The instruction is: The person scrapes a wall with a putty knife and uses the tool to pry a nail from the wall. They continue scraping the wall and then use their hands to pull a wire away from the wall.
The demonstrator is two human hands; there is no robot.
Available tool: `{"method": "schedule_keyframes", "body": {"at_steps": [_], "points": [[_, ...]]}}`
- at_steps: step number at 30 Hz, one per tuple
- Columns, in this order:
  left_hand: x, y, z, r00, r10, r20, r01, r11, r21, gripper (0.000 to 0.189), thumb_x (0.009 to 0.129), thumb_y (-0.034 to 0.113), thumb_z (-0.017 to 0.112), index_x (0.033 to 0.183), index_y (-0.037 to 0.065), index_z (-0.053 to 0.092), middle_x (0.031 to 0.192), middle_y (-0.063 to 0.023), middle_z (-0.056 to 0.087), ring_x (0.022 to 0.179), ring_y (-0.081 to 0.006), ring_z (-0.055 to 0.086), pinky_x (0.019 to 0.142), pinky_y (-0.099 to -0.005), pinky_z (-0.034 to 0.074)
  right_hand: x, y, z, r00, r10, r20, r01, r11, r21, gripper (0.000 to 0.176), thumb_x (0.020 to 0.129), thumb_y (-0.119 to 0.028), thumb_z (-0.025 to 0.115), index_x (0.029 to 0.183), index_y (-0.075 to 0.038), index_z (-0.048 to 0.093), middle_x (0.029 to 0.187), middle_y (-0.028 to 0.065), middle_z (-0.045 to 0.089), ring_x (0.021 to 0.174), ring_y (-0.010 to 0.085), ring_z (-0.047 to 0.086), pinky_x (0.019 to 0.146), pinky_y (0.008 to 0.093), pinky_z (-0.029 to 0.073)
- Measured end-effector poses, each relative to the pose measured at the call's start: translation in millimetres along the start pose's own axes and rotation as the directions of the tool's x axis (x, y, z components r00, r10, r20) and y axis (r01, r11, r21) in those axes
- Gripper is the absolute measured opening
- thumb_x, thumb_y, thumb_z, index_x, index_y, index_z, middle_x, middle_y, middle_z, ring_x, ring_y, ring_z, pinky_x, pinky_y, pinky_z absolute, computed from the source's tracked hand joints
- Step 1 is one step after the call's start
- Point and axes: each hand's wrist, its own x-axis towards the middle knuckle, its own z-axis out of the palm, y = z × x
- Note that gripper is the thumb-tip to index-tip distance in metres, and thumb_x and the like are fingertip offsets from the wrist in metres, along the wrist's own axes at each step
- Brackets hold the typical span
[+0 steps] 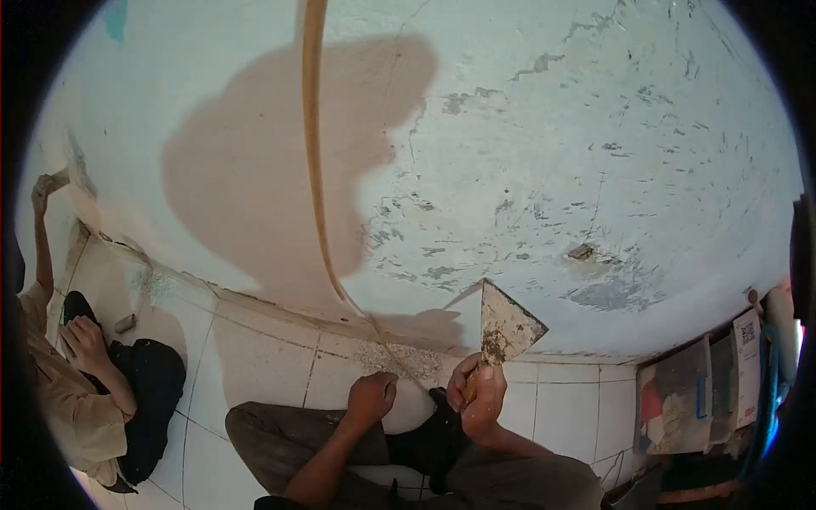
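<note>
My right hand point(483, 398) is wrapped round the handle of a scraper point(507, 325). The scraper's wide triangular blade is stained with dirt and points up, close to the lower part of the wall point(501, 170). That wall is pale, with scratched and chipped patches. Over my knee, my left hand point(372, 398) is curled closed with nothing visible in it. Between my hands and the wall, crumbs of debris point(382, 357) lie on the tiles.
A co-worker in a tan shirt point(81, 399) sits at the left, one hand up at the wall. A tan strip point(314, 153) hangs down the wall. Plastic boxes point(676, 399) stand at the right on the tiled floor point(255, 340). A small block point(125, 324) lies left.
</note>
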Motion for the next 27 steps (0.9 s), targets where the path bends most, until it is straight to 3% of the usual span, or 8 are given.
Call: {"method": "schedule_keyframes", "body": {"at_steps": [8, 10, 23, 27], "points": [[-1.4, -1.7, 2.6, 1.000, -0.008, 0.005, 0.008, 1.000, -0.022, 0.014, 0.080, 0.012, 0.059, 0.089, 0.004, 0.065, 0.082, -0.0164, 0.065, 0.076, -0.0338, 0.063, 0.068, -0.0427, 0.050, -0.2, -3.3, 3.6, 1.000, 0.008, -0.003, -0.008, 1.000, -0.004, 0.033, 0.100, -0.035, 0.031, 0.097, -0.004, 0.043, 0.070, 0.0038, 0.042, 0.050, 0.0081, 0.035, 0.044, 0.0245, 0.030], [-1.5, -1.3, 1.8, 0.998, -0.030, 0.060, 0.029, 1.000, 0.010, 0.016, 0.082, 0.013, 0.060, 0.093, 0.006, 0.068, 0.091, -0.0141, 0.067, 0.082, -0.0316, 0.065, 0.073, -0.0399, 0.051, -0.8, -1.8, 2.1, 0.999, 0.032, -0.011, -0.032, 0.999, 0.013, 0.032, 0.100, -0.034, 0.031, 0.097, -0.004, 0.043, 0.070, 0.0037, 0.042, 0.050, 0.0080, 0.035, 0.044, 0.0246, 0.030], [-0.4, 0.7, 0.8, 0.994, -0.048, 0.094, 0.046, 0.999, 0.023, 0.017, 0.082, 0.013, 0.059, 0.093, 0.004, 0.068, 0.089, -0.0144, 0.067, 0.078, -0.0318, 0.064, 0.071, -0.0401, 0.051, -0.3, -1.4, -1.1, 0.999, -0.027, 0.043, 0.028, 1.000, -0.014, 0.029, 0.100, -0.030, 0.032, 0.099, -0.004, 0.044, 0.070, 0.0029, 0.042, 0.049, 0.0075, 0.035, 0.043, 0.0236, 0.031], [-2.9, -4.1, 5.3, 0.999, 0.013, 0.031, -0.013, 1.000, -0.001, 0.015, 0.082, 0.014, 0.058, 0.092, 0.005, 0.066, 0.085, -0.0152, 0.066, 0.078, -0.0334, 0.063, 0.070, -0.0422, 0.051, 0.5, -0.4, -3.1, 0.998, -0.030, 0.046, 0.032, 0.999, -0.039, 0.028, 0.100, -0.030, 0.033, 0.099, -0.004, 0.044, 0.070, 0.0026, 0.042, 0.050, 0.0075, 0.036, 0.043, 0.0239, 0.032]]}}
